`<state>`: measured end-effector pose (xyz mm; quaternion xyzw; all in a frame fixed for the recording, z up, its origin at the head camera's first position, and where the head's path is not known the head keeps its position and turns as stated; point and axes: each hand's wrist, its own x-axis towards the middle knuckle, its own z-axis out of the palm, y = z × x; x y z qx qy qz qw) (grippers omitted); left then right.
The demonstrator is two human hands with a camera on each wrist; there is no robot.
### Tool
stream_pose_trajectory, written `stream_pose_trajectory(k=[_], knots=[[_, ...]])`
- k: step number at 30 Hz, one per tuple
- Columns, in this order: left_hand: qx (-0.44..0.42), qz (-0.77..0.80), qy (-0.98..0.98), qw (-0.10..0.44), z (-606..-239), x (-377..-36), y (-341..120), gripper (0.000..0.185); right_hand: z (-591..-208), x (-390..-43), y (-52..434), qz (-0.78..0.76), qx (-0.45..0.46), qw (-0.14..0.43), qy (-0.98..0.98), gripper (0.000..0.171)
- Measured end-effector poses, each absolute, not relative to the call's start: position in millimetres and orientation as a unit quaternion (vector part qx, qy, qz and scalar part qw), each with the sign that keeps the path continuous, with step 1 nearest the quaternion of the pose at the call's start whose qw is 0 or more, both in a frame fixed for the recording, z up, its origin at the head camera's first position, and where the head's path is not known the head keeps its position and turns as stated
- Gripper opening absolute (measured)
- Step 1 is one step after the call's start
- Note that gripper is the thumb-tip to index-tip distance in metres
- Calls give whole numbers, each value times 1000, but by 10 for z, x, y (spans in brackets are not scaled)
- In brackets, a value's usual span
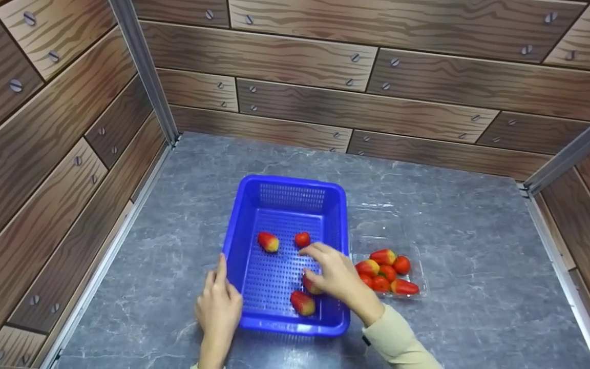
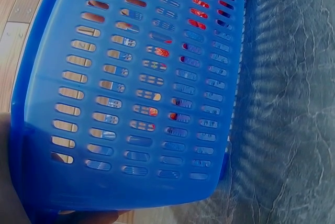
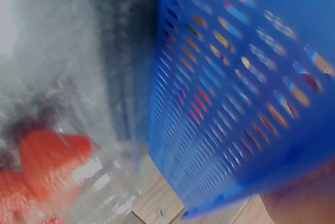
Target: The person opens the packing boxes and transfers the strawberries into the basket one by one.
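A grey marbled tabletop (image 1: pixel 459 215) is enclosed on three sides by panels printed with wood planks and screw heads (image 1: pixel 325 61), joined at the corners by metal rails.

One blue perforated basket (image 1: pixel 285 205) is set near the middle of the surface. Inside it, three loose strawberries are counted: one red-and-yellow at the back left (image 1: pixel 268 241), one small red just beside it to the right (image 1: pixel 302 239), and one at the front (image 1: pixel 302 303). A fourth strawberry (image 1: pixel 309 286) is seen under the right hand (image 1: pixel 333 274), pinched between the thumb and curled fingers just above the basket floor; most of it is covered by the hand.

One clear plastic clamshell tray (image 1: pixel 418 256) is placed just to the right of the basket, touching or nearly touching its wall. About six strawberries (image 1: pixel 387 269) are piled in it; the exact count cannot be told where they overlap.

The left hand (image 1: pixel 219 302) is laid against the basket's left front corner from outside, the fingers held straight and together along the wall, index finger pointing away. In the left wrist view only the slotted basket wall (image 2: pixel 131 93) is shown at close range.

No brand, label or legible writing is found on any item. The right wrist view is blurred; the basket side (image 3: pixel 246 93) and red fruit in the tray (image 3: pixel 47 156) are made out.
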<state>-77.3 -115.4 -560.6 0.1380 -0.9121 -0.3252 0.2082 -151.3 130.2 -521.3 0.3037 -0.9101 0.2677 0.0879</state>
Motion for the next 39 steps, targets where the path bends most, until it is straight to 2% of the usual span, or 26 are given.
stream_pose_trajectory(k=[9,15,18,26,30,39], knots=[[134,-323,-912,215,-5599,-789,-1130,61,-4919,-1605,1601,305,252,113,-911,34],[131,-325,-912,212,-5600,-793,-1130,62,-4894,-1687,1910,316,209,135,-916,34],[130,-326,-911,217,-5603,-797,-1140,62,-4951,-1721,2076,303,186,109,-928,35],[134,-327,-910,216,-5614,-774,-1147,61,-5241,-1704,2383,219,142,-18,-965,36],[132,-325,-910,219,-5620,-775,-1147,60,-5358,-1673,2425,215,147,-33,-965,31],[133,-323,-911,220,-5612,-786,-1145,60,-5469,-1698,2432,214,159,-26,-964,29]])
